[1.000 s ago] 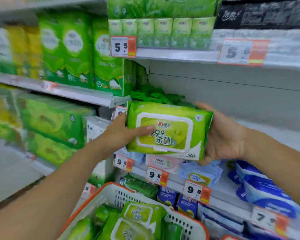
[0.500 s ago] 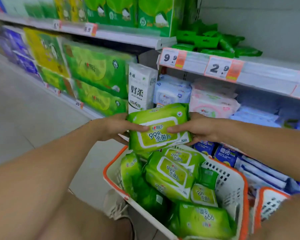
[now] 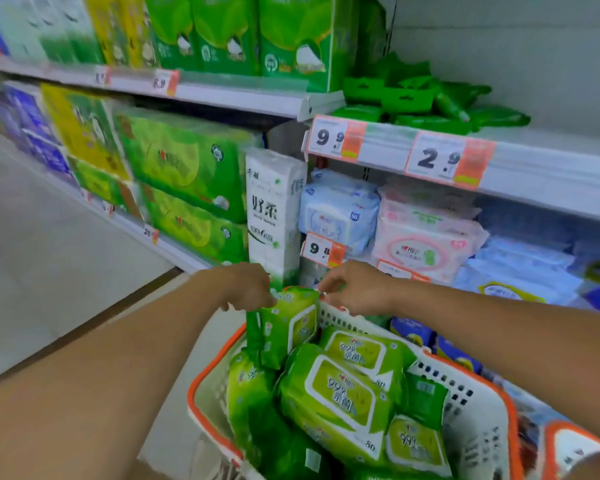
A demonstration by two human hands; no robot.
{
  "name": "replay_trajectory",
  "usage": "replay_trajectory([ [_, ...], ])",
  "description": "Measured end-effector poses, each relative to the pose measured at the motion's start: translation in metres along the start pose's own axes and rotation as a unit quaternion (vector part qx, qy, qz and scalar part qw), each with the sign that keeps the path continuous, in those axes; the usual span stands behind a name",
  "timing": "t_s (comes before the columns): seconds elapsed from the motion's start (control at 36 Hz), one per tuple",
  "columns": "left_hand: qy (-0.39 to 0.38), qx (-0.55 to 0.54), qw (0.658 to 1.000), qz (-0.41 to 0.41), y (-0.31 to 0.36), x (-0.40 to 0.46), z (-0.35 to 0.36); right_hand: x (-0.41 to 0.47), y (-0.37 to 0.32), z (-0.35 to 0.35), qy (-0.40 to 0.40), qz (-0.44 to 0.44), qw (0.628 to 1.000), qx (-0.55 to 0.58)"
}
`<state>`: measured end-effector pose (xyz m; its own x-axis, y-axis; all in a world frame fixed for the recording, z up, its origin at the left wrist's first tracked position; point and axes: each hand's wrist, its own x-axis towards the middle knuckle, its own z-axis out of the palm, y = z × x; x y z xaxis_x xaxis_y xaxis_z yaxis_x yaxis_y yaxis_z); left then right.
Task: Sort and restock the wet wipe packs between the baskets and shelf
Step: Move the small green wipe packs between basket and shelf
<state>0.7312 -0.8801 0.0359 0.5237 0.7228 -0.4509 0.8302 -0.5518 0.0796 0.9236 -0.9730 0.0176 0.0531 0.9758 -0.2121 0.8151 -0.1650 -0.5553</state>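
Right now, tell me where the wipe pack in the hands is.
In the head view, the wipe pack stands on end at the far left corner of the basket, pinched at its top by both hands.

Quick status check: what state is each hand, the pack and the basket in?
Left hand: gripping the held pack's top edge.
Right hand: pinching the same pack's top edge.
Held pack: upright, on edge, at the basket's far corner.
Basket: piled with green packs.
Upper shelf: few green packs, mostly bare.
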Motion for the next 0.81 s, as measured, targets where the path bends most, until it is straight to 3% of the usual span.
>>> replay_trajectory([
  [0.06,0.147,-0.052,0.987,0.049,0.01,0.006,-0.022,-0.014,0.002,-0.033,0.108,-0.046,0.993,0.001],
  [0.08,0.223,-0.131,0.963,0.075,0.02,0.004,-0.036,-0.023,0.003,-0.053,0.168,-0.068,0.983,0.006],
  [0.14,0.341,-0.281,0.885,0.148,0.05,-0.003,-0.07,-0.045,0.003,-0.098,0.316,-0.106,0.942,0.033],
  [0.19,0.393,-0.342,0.828,0.207,0.081,-0.004,-0.104,-0.064,0.006,-0.141,0.462,-0.119,0.877,0.057],
  [0.25,0.413,-0.289,0.831,0.235,0.111,0.001,-0.131,-0.07,0.015,-0.179,0.526,-0.09,0.845,0.025],
  [0.36,0.4,-0.084,0.894,0.184,0.146,0.038,-0.168,-0.057,0.033,-0.229,0.42,0.051,0.898,-0.116],
  [0.47,0.301,-0.01,0.95,0.083,0.161,0.071,-0.193,-0.024,0.051,-0.261,0.315,0.078,0.945,-0.039],
  [0.53,0.265,-0.01,0.962,0.063,0.165,0.082,-0.209,-0.005,0.053,-0.275,0.276,0.089,0.957,0.004],
  [0.58,0.278,0.022,0.959,0.046,0.162,0.094,-0.223,0.013,0.052,-0.286,0.246,0.101,0.963,0.046],
  [0.67,0.234,0.076,0.969,0.012,0.157,0.103,-0.232,0.046,0.051,-0.29,0.188,0.078,0.979,-0.005],
  [0.72,0.172,0.026,0.985,0.015,0.16,0.114,-0.237,0.069,0.052,-0.288,0.178,0.077,0.981,-0.014],
  [0.81,0.155,0.007,0.988,0.024,0.161,0.129,-0.239,0.102,0.053,-0.287,0.198,0.091,0.975,-0.04],
])
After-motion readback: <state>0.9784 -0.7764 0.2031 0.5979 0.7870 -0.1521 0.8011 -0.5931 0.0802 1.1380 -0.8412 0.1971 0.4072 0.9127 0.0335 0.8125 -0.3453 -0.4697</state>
